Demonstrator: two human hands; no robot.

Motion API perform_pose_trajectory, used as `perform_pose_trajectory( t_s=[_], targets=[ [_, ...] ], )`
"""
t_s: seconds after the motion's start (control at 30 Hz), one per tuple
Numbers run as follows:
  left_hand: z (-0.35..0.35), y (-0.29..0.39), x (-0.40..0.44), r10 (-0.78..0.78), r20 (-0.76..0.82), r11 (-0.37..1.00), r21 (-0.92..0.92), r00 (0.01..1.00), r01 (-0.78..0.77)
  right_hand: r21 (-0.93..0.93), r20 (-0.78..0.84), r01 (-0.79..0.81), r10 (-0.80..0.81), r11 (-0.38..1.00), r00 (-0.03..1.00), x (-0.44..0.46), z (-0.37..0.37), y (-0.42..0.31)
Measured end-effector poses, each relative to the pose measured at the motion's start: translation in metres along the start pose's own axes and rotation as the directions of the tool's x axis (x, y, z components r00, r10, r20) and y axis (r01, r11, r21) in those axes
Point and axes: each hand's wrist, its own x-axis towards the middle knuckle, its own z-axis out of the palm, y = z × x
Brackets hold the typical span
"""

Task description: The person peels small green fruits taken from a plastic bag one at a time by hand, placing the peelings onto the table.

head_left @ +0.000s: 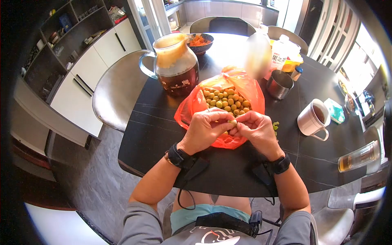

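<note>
An orange-red plastic bag (192, 107) lies spread open on the table, full of small round yellow-green fruits (228, 97). Over its near side, my left hand (204, 130) and my right hand (258, 130) meet fingertip to fingertip. Pinched between them is one small pale green fruit (232, 121), mostly covered by the fingers. Both hands are closed on it. Light green scraps (276, 125) sit just beyond my right hand, on the dark table; I cannot tell exactly what they are.
Behind the bag stand a glass pitcher (178, 79) of dark liquid and a bowl (201, 48) of orange shreds. A metal cup (279, 84), a white mug (313, 118), a tissue pack (335, 110) and a glass (358, 157) line the right side of the black table (151, 134).
</note>
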Motion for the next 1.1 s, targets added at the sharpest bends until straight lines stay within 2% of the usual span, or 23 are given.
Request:
perform_pose_trajectory(
  t_s=[0.1,0.17,0.27,0.5,0.67,0.8,0.83,0.87,0.9,0.97,1.1],
  targets=[
    [-0.001,-0.003,0.001,-0.018,0.037,1.0,-0.001,0.999,0.018,-0.018,-0.017,-0.006,0.006,1.0,1.0,0.0,0.001,-0.001],
    [0.0,-0.003,0.001,-0.057,0.045,0.993,-0.097,0.997,0.061,-0.011,-0.023,-0.01,0.009,1.0,1.0,-0.001,0.001,0.0],
    [0.0,-0.002,0.001,-0.057,0.034,0.992,-0.113,0.998,0.06,0.012,-0.031,-0.004,0.005,1.0,1.0,0.0,0.001,0.0],
    [-0.002,-0.003,0.0,-0.035,0.043,0.997,-0.071,0.998,0.038,-0.019,-0.036,-0.023,0.022,1.0,0.999,0.0,0.001,0.0],
    [-0.003,0.0,0.0,-0.152,0.077,0.944,-0.285,0.985,0.168,0.1,-0.06,-0.043,0.049,0.994,0.997,0.0,0.002,0.001],
    [0.002,-0.002,0.0,-0.125,0.044,0.944,-0.303,0.991,0.132,0.046,-0.067,0.005,-0.002,0.999,0.998,0.0,0.004,0.003],
    [0.004,-0.002,0.0,-0.031,-0.003,0.996,-0.087,1.0,0.031,-0.129,-0.095,0.07,-0.082,0.989,0.992,-0.002,0.006,0.006],
    [0.004,-0.003,0.0,0.071,-0.028,0.988,0.138,0.997,-0.066,-0.301,-0.108,0.127,-0.166,0.945,0.98,-0.003,0.008,0.008],
    [0.003,-0.002,0.0,0.071,-0.031,0.988,0.138,0.997,-0.067,-0.302,-0.105,0.128,-0.166,0.945,0.981,-0.004,0.009,0.008],
    [-0.001,0.003,0.001,0.169,0.022,0.946,0.277,0.985,-0.169,-0.354,-0.118,0.138,-0.19,0.925,0.975,-0.005,0.011,0.008],
    [-0.003,-0.001,0.002,0.14,0.048,0.956,0.254,0.989,-0.148,-0.288,-0.099,0.118,-0.152,0.95,0.983,-0.004,0.011,0.003]
  ],
)
